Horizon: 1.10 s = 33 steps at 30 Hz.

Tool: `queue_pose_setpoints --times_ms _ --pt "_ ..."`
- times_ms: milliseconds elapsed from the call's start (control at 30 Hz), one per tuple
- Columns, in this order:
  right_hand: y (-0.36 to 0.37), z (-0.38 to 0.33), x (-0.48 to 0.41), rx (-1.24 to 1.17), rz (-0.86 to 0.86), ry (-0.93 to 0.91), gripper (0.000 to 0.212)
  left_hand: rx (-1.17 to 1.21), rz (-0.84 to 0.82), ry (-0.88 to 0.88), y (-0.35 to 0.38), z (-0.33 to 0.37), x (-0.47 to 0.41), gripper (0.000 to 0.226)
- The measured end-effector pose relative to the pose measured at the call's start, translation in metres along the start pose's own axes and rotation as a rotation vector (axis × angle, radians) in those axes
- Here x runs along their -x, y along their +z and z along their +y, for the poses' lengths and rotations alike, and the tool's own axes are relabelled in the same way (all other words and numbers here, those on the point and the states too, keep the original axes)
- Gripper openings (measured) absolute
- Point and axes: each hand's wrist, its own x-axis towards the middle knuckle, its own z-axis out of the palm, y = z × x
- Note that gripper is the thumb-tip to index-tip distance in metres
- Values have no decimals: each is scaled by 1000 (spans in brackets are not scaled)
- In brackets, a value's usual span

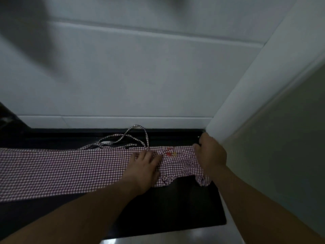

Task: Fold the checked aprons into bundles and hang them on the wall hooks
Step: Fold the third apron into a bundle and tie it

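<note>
On dark counter [175, 208], apron [70, 169] cropped leftward: left hand [144, 166] flat atop, right hand [210, 154] clenched on end.

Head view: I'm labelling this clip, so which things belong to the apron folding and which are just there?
Part of the job: checked apron, its ties, left hand pressing on it, right hand gripping its end.
Just there: black counter under it, white tiled wall behind.

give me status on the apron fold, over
Left hand flat on apron, pressing. Right hand grips its ruffled end. Long strip on counter, ties loose behind. Wall corner close beside that grip.
</note>
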Motion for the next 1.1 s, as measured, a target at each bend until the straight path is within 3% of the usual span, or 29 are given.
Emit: queue_pose_setpoints --times_ms 100,200,233,267,333,367,433,567,700,800,933,1033,1100 --pt "15 -11 18 -297 -316 203 34 34 -144 -31 14 13 -10 72" --pt "29 -16 67 -733 -868 733 56 25 -174 -45 24 14 -12 72" --pt "34 -15 78 -808 -913 828 58 27 -182 -44 24 14 -12 72" --pt "42 -13 83 -913 -807 909 54 27 -195 -40 24 13 -12 72" --pt "58 -6 75 -1164 -389 950 37 25 -211 -29 22 11 -11 72" --pt "60 -8 66 -1275 -238 937 37 21 -211 -28 22 11 -10 71" --pt "59 -18 49 -1486 -97 936 50 14 -223 -22 21 10 -10 71" --pt "56 -37 29 -1666 -38 972 56 -15 -216 -18 26 9 -10 71" --pt "75 -39 17 -1801 -188 997 62 -11 -200 -21 34 6 -7 70" --pt "78 -37 10 -1823 -344 912 60 7 -181 -12 35 5 -7 70" --pt "72 -31 7 -1797 -339 787 55 30 -172 -2 38 2 -8 70" --pt "66 -35 11 -1546 -87 633 56 196 -109 1 33 1 -10 64" --pt "58 -55 17 -1408 172 517 57 533 98 -54 22 -3 -6 45"
